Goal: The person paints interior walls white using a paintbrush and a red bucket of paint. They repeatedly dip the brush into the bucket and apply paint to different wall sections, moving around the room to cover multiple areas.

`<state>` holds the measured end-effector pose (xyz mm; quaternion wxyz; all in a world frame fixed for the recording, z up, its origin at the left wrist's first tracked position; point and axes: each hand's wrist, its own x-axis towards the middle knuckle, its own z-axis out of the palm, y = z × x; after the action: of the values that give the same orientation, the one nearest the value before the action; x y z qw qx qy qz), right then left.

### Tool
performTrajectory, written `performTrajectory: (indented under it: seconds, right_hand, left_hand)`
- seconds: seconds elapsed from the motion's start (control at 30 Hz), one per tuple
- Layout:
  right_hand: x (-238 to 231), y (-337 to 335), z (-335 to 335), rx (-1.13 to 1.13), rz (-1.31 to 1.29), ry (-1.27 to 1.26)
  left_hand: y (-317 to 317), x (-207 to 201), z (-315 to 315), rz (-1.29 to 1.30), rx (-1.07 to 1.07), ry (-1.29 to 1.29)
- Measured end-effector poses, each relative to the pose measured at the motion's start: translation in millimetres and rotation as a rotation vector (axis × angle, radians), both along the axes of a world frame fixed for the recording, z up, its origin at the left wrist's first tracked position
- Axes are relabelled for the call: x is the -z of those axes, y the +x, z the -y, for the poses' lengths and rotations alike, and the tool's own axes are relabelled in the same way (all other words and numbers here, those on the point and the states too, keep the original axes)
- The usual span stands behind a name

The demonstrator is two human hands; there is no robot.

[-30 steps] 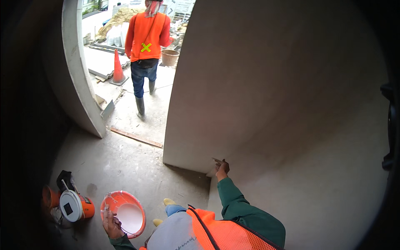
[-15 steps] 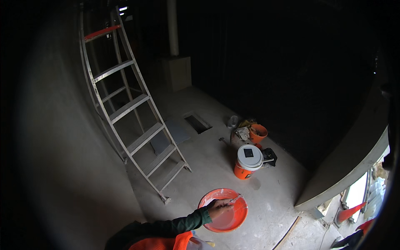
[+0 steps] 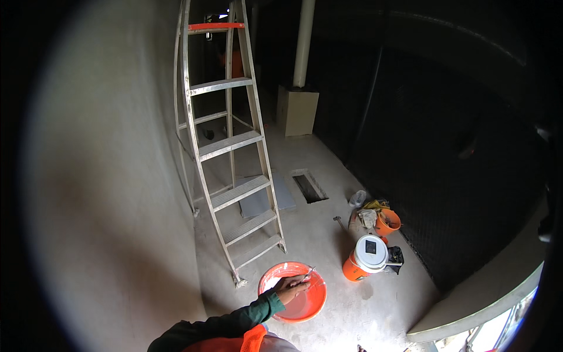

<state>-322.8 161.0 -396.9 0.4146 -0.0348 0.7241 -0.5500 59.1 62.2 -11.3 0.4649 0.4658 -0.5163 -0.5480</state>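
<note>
A dark label (image 3: pixel 362 271) is being borne by the side of the lidded orange bucket (image 3: pixel 352 267), its print being too small to be read, and a dark square patch (image 3: pixel 370 247) is being carried by the white lid (image 3: pixel 375 261). Over the orange basin (image 3: pixel 317 296), just beside the foot of the ladder (image 3: pixel 230 146), the left hand (image 3: pixel 291 289) is being held palm down with fingers bent; a thin pale piece (image 3: pixel 311 271) is being seen beside the fingertips, but whether it is being grasped cannot be told, as the hand's underside is being hidden. The state of the right hand, outside the view, cannot be told. Part of the pale mixture (image 3: pixel 299 305) in the basin is being covered by the hand and the green sleeve (image 3: pixel 246 314), while the orange vest (image 3: pixel 255 337) is being cut off by the lower edge. A grey sheet (image 3: pixel 253 205) is being partly blocked by the ladder, behind which an orange shape is being blurred by darkness. Near the lidded bucket, a smaller orange bucket (image 3: pixel 389 229), a whitish rag (image 3: pixel 368 218) and a black bundle (image 3: pixel 396 257) are being crowded together on the floor (image 3: pixel 316 234), with a rectangular opening (image 3: pixel 308 188) being exposed farther back
</note>
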Motion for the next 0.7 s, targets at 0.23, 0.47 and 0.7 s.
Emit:
performTrajectory:
  seconds: [0.23, 0.47, 0.7]
  right_hand:
    - [85.9, 15.8, -13.8, -0.134, -0.044, 0.037]
    - [158.3, 16.7, -31.3, -0.203, -0.514, 0.122]
    - [172.9, 0.7, 0.5, 0.287, 0.096, -0.123]
  left_hand:
    - [9.5, 31.8, 27.7, -0.046, -0.153, 0.012]
    - [7.0, 72.3, 74.5, -0.072, -0.249, 0.160]
    - [11.3, 85.2, 94.8, 0.105, -0.270, 0.138]
